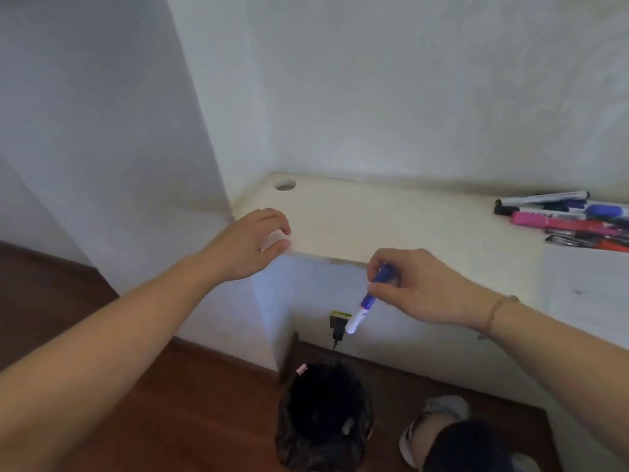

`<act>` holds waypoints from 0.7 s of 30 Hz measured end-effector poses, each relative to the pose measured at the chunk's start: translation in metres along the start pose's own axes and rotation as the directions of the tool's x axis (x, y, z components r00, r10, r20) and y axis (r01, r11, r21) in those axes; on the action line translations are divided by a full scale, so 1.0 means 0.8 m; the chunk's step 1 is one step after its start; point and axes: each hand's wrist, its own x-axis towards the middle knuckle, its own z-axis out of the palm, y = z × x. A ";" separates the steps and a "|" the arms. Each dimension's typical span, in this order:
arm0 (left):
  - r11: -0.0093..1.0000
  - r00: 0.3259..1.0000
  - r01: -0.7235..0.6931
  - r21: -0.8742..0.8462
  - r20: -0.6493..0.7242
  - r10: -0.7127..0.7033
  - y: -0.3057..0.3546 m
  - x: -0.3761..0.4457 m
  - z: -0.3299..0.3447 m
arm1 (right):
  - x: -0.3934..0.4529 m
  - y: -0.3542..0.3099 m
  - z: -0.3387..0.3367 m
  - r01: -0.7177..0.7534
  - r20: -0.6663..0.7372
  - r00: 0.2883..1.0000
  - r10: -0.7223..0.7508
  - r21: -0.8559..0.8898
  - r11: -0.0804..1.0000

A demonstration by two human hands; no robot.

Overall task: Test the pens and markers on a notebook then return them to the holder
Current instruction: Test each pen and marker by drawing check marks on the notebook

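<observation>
My right hand (pixel 413 287) pinches a slim marker (pixel 369 299) near its blue upper end, thumb and fingers curled round the barrel, so the smooth white lower half hangs slanting down and to the left, out past the front edge of the desk (pixel 391 223). My left hand (pixel 250 241) hovers over the desk's front left corner, fingers and thumb loosely curved toward each other with a gap between them, holding nothing. The desk top is a flat, matte, cream surface with a round cable hole (pixel 285 185) near its back left corner. At the right edge lies a loose heap of pens and markers (pixel 561 218), long round barrels in white, pink, blue and red with dark caps, lying crosswise over one another. A white sheet (pixel 585 287), perhaps the notebook, lies just in front of them. Below, on the reddish wooden floor, stands a round bin (pixel 323 417) lined with a crinkled black bag.
</observation>
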 end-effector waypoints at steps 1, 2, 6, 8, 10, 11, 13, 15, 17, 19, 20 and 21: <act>1.000 1.000 0.000 -0.001 0.007 0.000 0.000 -0.001 -0.001 | 0.002 0.004 0.015 -0.027 0.041 0.999 0.027 -0.010 1.000; 1.000 1.000 0.000 -0.003 0.012 0.000 0.001 -0.001 -0.002 | 0.003 0.008 0.027 -0.051 0.069 0.996 0.051 -0.014 0.999; 0.999 1.000 -0.021 -0.030 0.000 0.021 0.006 0.002 -0.004 | -0.006 0.005 0.025 -0.062 -0.016 0.998 0.062 -0.006 0.998; 0.999 1.000 -0.029 -0.041 -0.005 0.028 0.015 0.010 -0.002 | -0.014 -0.006 0.000 0.001 -0.112 0.994 0.001 0.018 1.000; 0.997 0.999 -0.047 -0.055 -0.008 0.047 0.029 0.025 0.003 | -0.028 -0.019 -0.035 0.057 -0.209 0.977 -0.033 0.108 0.993; 0.996 0.998 -0.067 -0.063 -0.015 0.066 0.038 0.034 0.006 | -0.039 -0.026 -0.054 0.086 -0.256 0.966 -0.036 0.184 0.979; 0.990 0.992 -0.119 -0.077 -0.041 0.116 0.059 0.057 0.014 | -0.065 -0.032 -0.096 0.149 -0.376 0.926 -0.023 0.310 0.939; 0.981 0.985 -0.163 -0.108 -0.068 0.156 0.087 0.085 0.022 | -0.097 -0.024 -0.141 0.210 -0.529 0.849 0.005 0.346 0.915; 0.967 0.976 -0.208 -0.144 -0.093 0.196 0.120 0.114 0.029 | -0.129 0.008 -0.178 0.162 -0.630 0.773 0.077 0.314 0.936; 0.948 0.962 -0.267 -0.176 -0.112 0.250 0.157 0.146 0.035 | -0.162 0.062 -0.206 -0.071 -0.634 0.747 0.199 0.222 0.972; 0.934 0.952 -0.300 -0.194 -0.119 0.281 0.177 0.162 0.038 | -0.178 0.094 -0.215 -0.232 -0.609 0.747 0.268 0.139 0.963; 0.918 0.941 -0.335 -0.212 -0.129 0.314 0.197 0.179 0.042 | -0.194 0.125 -0.220 -0.382 -0.576 0.744 0.340 0.052 0.923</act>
